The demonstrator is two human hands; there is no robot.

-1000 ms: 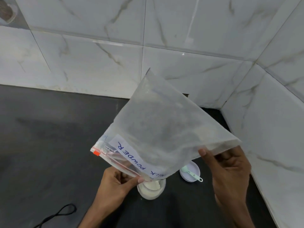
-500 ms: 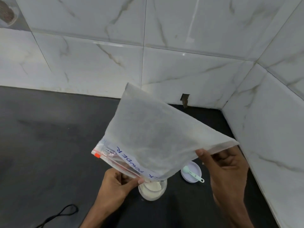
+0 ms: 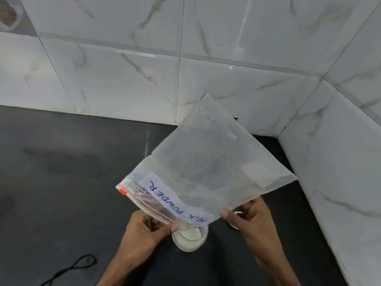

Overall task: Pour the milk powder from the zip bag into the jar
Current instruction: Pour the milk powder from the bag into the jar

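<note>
A clear zip bag with a white label reading MILK POWDER and a red zip strip is held tilted, its mouth corner down over the jar. A small patch of white powder clings inside near its right edge. The small clear jar stands on the dark counter under the bag's lowest corner and holds white powder. My left hand pinches the zip edge just left of the jar. My right hand grips the bag's lower right edge.
The dark counter meets white marble-tiled walls at the back and right, forming a corner. A white lid lies mostly hidden behind my right hand. A black cord loops at the lower left.
The bag has swung to the right and its far corner stands higher. My right hand has slid down the bag's edge toward the jar, now covering the white lid.
</note>
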